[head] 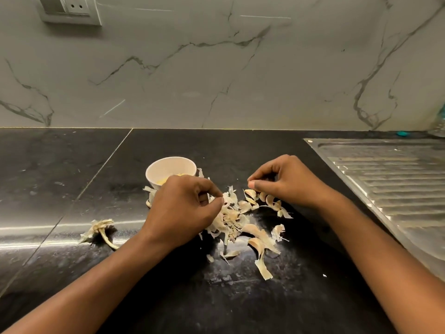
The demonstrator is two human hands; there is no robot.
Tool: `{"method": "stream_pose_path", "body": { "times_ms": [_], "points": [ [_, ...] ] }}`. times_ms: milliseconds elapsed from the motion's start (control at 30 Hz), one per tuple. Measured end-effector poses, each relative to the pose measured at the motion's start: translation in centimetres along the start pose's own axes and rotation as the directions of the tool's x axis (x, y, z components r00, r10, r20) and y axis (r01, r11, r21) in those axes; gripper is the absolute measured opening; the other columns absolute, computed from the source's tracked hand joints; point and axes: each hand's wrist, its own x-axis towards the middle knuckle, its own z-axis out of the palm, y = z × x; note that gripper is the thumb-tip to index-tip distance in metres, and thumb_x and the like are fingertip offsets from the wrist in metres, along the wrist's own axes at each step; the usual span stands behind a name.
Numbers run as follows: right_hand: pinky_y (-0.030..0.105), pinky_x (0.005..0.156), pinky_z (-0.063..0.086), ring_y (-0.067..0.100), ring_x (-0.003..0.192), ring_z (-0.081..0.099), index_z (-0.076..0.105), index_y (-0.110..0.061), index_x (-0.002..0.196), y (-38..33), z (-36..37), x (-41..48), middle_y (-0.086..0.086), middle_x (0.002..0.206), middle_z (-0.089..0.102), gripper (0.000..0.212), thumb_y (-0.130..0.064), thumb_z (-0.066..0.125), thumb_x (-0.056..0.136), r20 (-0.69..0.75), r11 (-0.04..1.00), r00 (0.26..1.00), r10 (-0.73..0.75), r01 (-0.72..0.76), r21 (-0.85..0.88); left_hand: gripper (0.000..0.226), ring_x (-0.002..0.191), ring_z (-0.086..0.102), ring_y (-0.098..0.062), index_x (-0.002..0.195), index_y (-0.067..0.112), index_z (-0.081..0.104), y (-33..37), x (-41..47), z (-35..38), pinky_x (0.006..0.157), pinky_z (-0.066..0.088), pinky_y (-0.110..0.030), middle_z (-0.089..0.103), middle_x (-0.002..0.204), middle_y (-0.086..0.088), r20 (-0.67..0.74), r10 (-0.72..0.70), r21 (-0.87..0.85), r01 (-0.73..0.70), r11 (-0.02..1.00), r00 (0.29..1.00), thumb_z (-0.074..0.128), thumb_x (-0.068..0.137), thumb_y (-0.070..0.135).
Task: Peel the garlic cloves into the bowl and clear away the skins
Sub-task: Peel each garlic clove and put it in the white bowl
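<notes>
A small white bowl (168,166) stands on the black counter and holds pale yellow peeled garlic (161,181). In front of it lies a loose pile of papery garlic skins (232,219), with more skins and a few unpeeled cloves (250,194) spread to the right. My left hand (185,208) sits just in front of the bowl, its fingers curled, thumb and forefinger pinching skins at the pile's left edge. My right hand (286,182) hovers over the cloves with curled fingers and fingertips close together. Nothing shows between them.
A dried garlic stem with its root base (101,229) lies apart on the left. A steel sink drainboard (390,179) borders the counter on the right. The marble wall rises behind, with a socket plate (69,8) at top left.
</notes>
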Motion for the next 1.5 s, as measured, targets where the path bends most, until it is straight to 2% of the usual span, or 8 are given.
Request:
{"method": "stream_pose_path", "body": {
  "times_ms": [100, 167, 300, 433, 600, 767, 1200, 1500],
  "points": [
    [0.031, 0.077, 0.056, -0.003, 0.089, 0.065, 0.082, -0.045, 0.095, -0.2, 0.5, 0.0, -0.024, 0.093, 0.07, 0.017, -0.059, 0.079, 0.086, 0.033, 0.97, 0.999, -0.011, 0.018, -0.243, 0.013, 0.052, 0.058, -0.015, 0.078, 0.028, 0.081, 0.1, 0.0, -0.1, 0.057, 0.054, -0.037, 0.061, 0.053, 0.007, -0.002, 0.001, -0.008, -0.001, 1.0, 1.0, 0.079, 0.088, 0.036],
    [0.033, 0.079, 0.055, -0.002, 0.092, 0.063, 0.081, -0.047, 0.094, -0.1, 0.6, 0.1, -0.022, 0.095, 0.067, 0.018, -0.062, 0.078, 0.085, 0.044, 0.971, 0.999, -0.006, 0.016, -0.24, 0.015, 0.052, 0.058, -0.017, 0.078, 0.027, 0.081, 0.2, 0.0, -0.1, 0.056, 0.054, -0.038, 0.062, 0.053, 0.005, -0.003, 0.001, -0.002, -0.001, 1.0, 1.0, 0.079, 0.089, 0.036],
    [0.041, 0.08, 0.059, 0.005, 0.088, 0.065, 0.082, -0.045, 0.093, -0.2, 0.7, 0.0, -0.022, 0.096, 0.069, 0.012, -0.054, 0.082, 0.086, 0.074, 0.992, 0.997, -0.019, 0.028, -0.125, 0.013, 0.052, 0.057, -0.016, 0.079, 0.026, 0.081, 0.1, -0.1, 0.0, 0.055, 0.053, -0.037, 0.062, 0.054, 0.004, -0.006, 0.004, -0.007, -0.004, 1.0, 1.0, 0.079, 0.091, 0.032],
    [0.024, 0.066, 0.056, 0.008, 0.072, 0.064, 0.084, -0.035, 0.095, -1.0, -0.1, -0.2, -0.012, 0.092, 0.076, 0.013, -0.041, 0.087, 0.085, 0.019, 0.99, 0.999, -0.027, 0.024, 0.137, 0.006, 0.053, 0.055, -0.007, 0.085, 0.027, 0.083, 0.2, -0.1, -0.2, 0.055, 0.044, -0.025, 0.065, 0.059, 0.007, -0.01, -0.015, -0.066, 0.014, 0.998, 1.0, 0.08, 0.09, 0.026],
    [0.026, 0.084, 0.063, 0.012, 0.095, 0.077, 0.083, -0.021, 0.108, -2.3, -0.4, -0.7, -0.003, 0.103, 0.082, 0.022, -0.026, 0.084, 0.087, 0.042, 0.899, 0.999, -0.013, -0.007, 0.439, 0.008, 0.049, 0.052, -0.004, 0.086, 0.025, 0.083, 0.5, -0.1, -0.3, 0.054, 0.042, -0.016, 0.072, 0.069, 0.01, -0.019, -0.029, -0.178, 0.026, 0.984, 0.999, 0.08, 0.091, 0.02],
    [0.039, 0.089, 0.063, 0.035, 0.104, 0.073, 0.082, -0.018, 0.116, -2.7, 0.5, -0.8, 0.008, 0.108, 0.081, 0.025, -0.02, 0.079, 0.091, 0.112, 0.856, 0.992, -0.059, -0.007, 0.516, 0.003, 0.051, 0.062, -0.016, 0.093, 0.021, 0.084, 0.5, 0.2, -0.3, 0.051, 0.052, -0.027, 0.073, 0.065, 0.006, 0.015, -0.097, -0.327, 0.097, 0.94, 0.995, 0.081, 0.092, 0.022],
    [0.032, 0.074, 0.066, 0.031, 0.086, 0.078, 0.079, 0.001, 0.107, -3.6, 1.5, -1.0, 0.022, 0.099, 0.08, 0.025, -0.006, 0.084, 0.083, 0.103, 0.756, 0.992, -0.077, -0.01, 0.655, 0.011, 0.068, 0.076, -0.018, 0.102, 0.007, 0.082, 1.0, 0.2, -0.3, 0.066, 0.063, -0.028, 0.079, 0.077, -0.006, 0.103, -0.173, -0.522, 0.201, 0.829, 0.98, 0.078, 0.092, 0.013],
    [0.03, 0.069, 0.065, 0.028, 0.077, 0.077, 0.078, 0.006, 0.105, -4.0, 2.1, -1.1, 0.026, 0.094, 0.078, 0.021, 0.002, 0.081, 0.085, 0.135, 0.709, 0.985, -0.105, -0.021, 0.705, 0.006, 0.058, 0.068, -0.022, 0.086, -0.001, 0.08, 1.1, 0.0, -0.1, 0.056, 0.058, -0.028, 0.073, 0.067, -0.017, 0.058, -0.184, -0.604, 0.181, 0.776, 0.981, 0.076, 0.089, -0.003]
  ]
}}
